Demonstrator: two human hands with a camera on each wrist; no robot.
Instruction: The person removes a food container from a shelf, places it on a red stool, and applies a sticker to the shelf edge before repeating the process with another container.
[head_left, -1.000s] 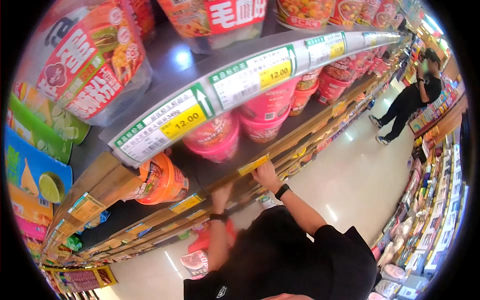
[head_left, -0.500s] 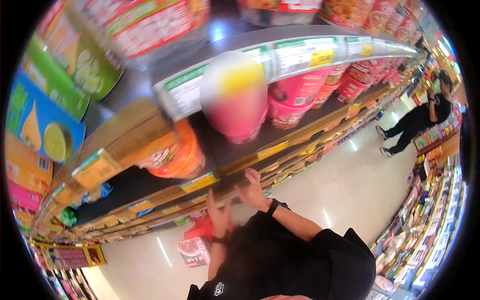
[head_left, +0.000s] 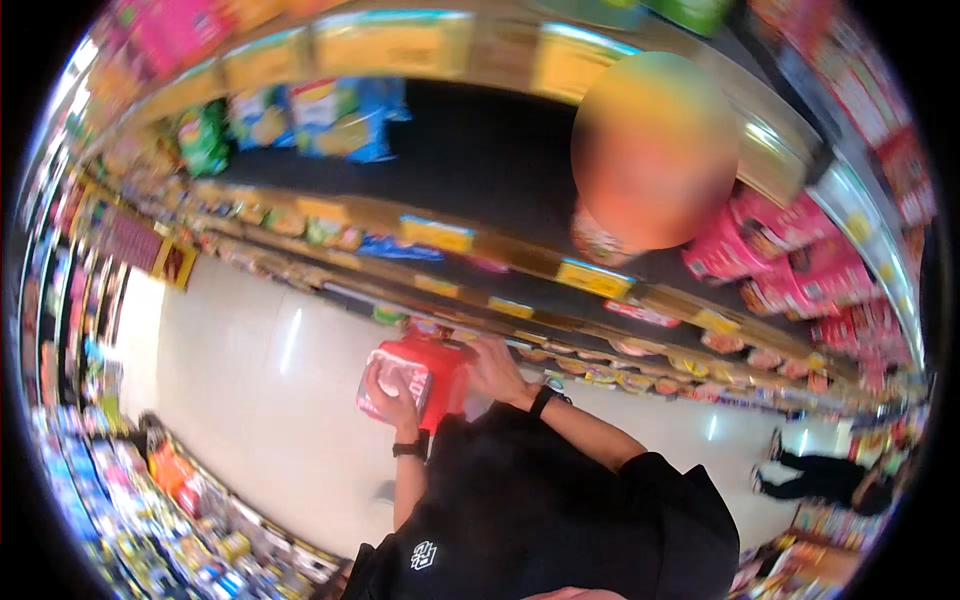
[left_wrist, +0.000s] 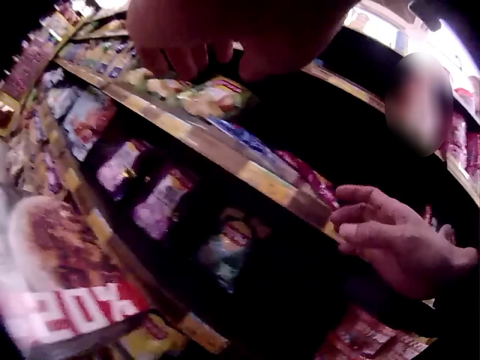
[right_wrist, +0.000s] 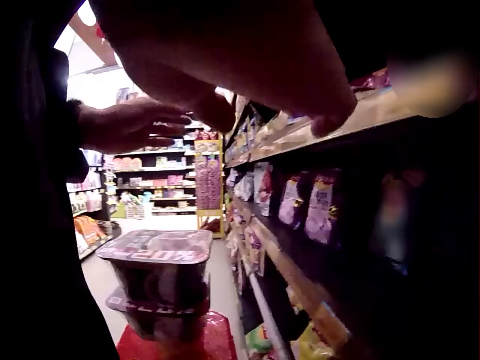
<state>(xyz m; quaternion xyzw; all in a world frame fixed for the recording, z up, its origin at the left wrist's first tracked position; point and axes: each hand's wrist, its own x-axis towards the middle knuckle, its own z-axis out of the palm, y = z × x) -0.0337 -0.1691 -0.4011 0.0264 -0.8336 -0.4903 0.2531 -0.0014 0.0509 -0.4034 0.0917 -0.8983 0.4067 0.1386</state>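
My left hand (head_left: 393,392) overlaps the printed lid of a food box (head_left: 412,356) in the head view. From the right wrist view, that left hand (right_wrist: 135,125) hovers above two stacked dark-sided boxes (right_wrist: 157,249), fingers straight and nothing in them. A bowl of food and "20%" show on the lid (left_wrist: 71,255) in the left wrist view. Beneath the stack is something glossy red (right_wrist: 217,337). My right hand (head_left: 495,370) is beside the red thing, near the shelf. Its fingers are loosely bent and hold nothing, as the left wrist view shows (left_wrist: 394,236).
Long shelves (head_left: 480,240) run along the aisle, with snack bags (head_left: 340,118) and pink tubs (head_left: 790,250) on them. Pale floor (head_left: 250,350) lies beside the boxes. Another person (head_left: 825,475) stands farther down the aisle. More stocked shelves (head_left: 180,500) line the other side.
The head view has swung left along the aisle. Both hands have come away from the shelf edge; the left is now over the boxes, the right beside the red thing.
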